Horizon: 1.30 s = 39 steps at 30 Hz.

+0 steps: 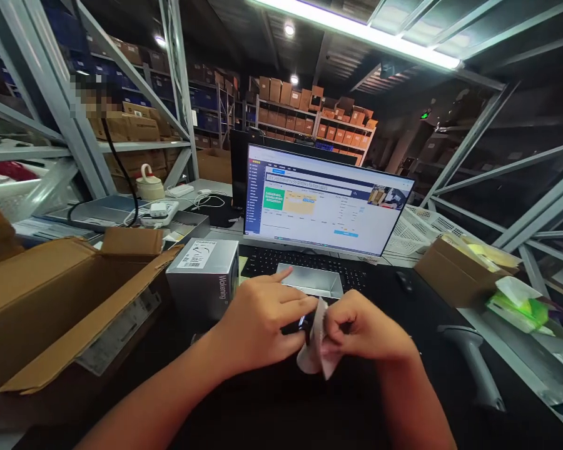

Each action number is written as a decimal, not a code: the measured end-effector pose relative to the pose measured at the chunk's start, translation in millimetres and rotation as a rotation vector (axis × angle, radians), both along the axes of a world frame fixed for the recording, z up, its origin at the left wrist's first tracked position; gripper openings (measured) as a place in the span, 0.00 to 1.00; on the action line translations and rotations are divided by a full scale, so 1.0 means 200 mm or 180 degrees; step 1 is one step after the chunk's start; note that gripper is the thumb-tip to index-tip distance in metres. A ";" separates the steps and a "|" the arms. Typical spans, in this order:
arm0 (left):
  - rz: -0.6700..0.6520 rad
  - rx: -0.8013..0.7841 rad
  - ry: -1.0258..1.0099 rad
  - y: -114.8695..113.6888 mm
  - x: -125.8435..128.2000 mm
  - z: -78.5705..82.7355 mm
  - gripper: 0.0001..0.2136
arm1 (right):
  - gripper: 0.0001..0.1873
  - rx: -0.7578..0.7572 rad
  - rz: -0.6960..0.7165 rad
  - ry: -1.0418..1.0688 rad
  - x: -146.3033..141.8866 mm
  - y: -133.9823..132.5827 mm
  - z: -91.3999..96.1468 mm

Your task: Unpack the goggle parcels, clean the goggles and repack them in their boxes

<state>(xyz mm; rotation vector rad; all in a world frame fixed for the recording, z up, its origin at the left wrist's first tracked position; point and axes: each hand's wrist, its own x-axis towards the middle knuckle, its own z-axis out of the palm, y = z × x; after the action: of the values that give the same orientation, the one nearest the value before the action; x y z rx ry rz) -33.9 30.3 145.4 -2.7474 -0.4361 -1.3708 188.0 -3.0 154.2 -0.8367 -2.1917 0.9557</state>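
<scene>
Both my hands meet over the black desk in front of the keyboard (304,261). My left hand (258,322) is closed round a small dark object (303,323) that I cannot name. My right hand (363,331) pinches a thin white wrapper or film (316,353) that hangs down between the two hands. Just behind the fingers lies a shallow grey box tray (315,281), open and resting on the keyboard. To the left of my left hand stands a grey product box (204,278) with a barcode label on top.
An open cardboard carton (51,300) fills the left. A lit monitor (323,200) stands behind the keyboard. A barcode scanner (473,362) lies at right, beside a small carton (455,272) with green-and-white packets (518,303). Metal shelving with boxes surrounds the desk.
</scene>
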 end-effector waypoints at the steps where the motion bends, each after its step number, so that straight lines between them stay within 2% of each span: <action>1: -0.0020 -0.0038 -0.0018 0.01 -0.01 0.01 0.11 | 0.25 -0.0061 0.0198 -0.0067 0.05 0.02 0.01; 4: -0.0055 -0.0213 -0.0124 0.03 -0.02 0.02 0.18 | 0.28 -0.0149 0.0530 -0.0161 0.18 0.08 0.01; 7: -0.0016 -0.0300 -0.0196 0.04 0.00 0.00 0.18 | 0.29 -0.0313 0.0473 0.0037 0.23 0.12 0.00; 11: 0.0092 -0.0196 -0.0061 0.04 0.05 -0.04 0.16 | 0.28 -0.0417 -0.0040 0.0374 0.11 0.10 -0.01; 14: 0.0142 -0.0034 0.0129 0.03 0.08 -0.07 0.10 | 0.19 0.0135 -0.0779 0.0083 -0.04 0.03 -0.01; 16: 0.0109 -0.0056 0.0151 0.03 0.08 -0.07 0.08 | 0.16 0.0487 -0.1195 -0.0097 -0.08 0.00 -0.01; 17: 0.0053 -0.0119 0.0133 0.03 0.08 -0.06 0.08 | 0.16 0.0526 -0.1179 -0.0098 -0.08 0.00 0.00; 18: -0.0014 -0.0198 0.0104 0.03 0.07 -0.05 0.10 | 0.18 0.0443 -0.0978 -0.0039 -0.05 0.00 0.01; 22: -0.0187 -0.0356 -0.0115 0.04 0.02 0.00 0.19 | 0.26 -0.0301 0.0328 0.0282 0.13 0.06 0.04; 25: -0.0260 -0.0470 -0.0132 0.04 0.00 0.02 0.19 | 0.29 -0.0445 0.0523 0.0467 0.21 0.07 0.04; 26: -0.0251 -0.0504 -0.0174 0.05 -0.01 0.03 0.18 | 0.30 -0.0392 0.0406 0.0618 0.22 0.07 0.04; 28: -0.0173 -0.0556 -0.0342 0.06 -0.03 0.04 0.15 | 0.31 -0.0189 -0.0164 0.1227 0.20 0.07 0.03; 30: -0.0065 -0.0588 -0.0555 0.07 -0.05 0.04 0.13 | 0.31 0.0014 -0.0920 0.2164 0.19 0.09 0.02; 32: 0.0095 -0.0567 -0.0737 0.08 -0.07 0.04 0.13 | 0.31 0.0111 -0.1463 0.3100 0.18 0.10 0.03; 36: 0.0499 -0.0346 -0.1086 0.08 -0.10 0.02 0.14 | 0.23 0.0177 -0.1962 0.4237 0.22 0.14 0.05; 39: 0.0863 -0.0187 -0.1495 0.07 -0.09 0.00 0.16 | 0.22 0.0085 -0.2352 0.4813 0.24 0.16 0.06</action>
<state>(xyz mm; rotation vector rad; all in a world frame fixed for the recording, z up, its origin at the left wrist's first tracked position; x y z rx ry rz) -51.0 44.4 144.8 -2.2710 -0.8423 -1.9363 236.2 29.3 166.4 -0.4919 -0.5230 0.7165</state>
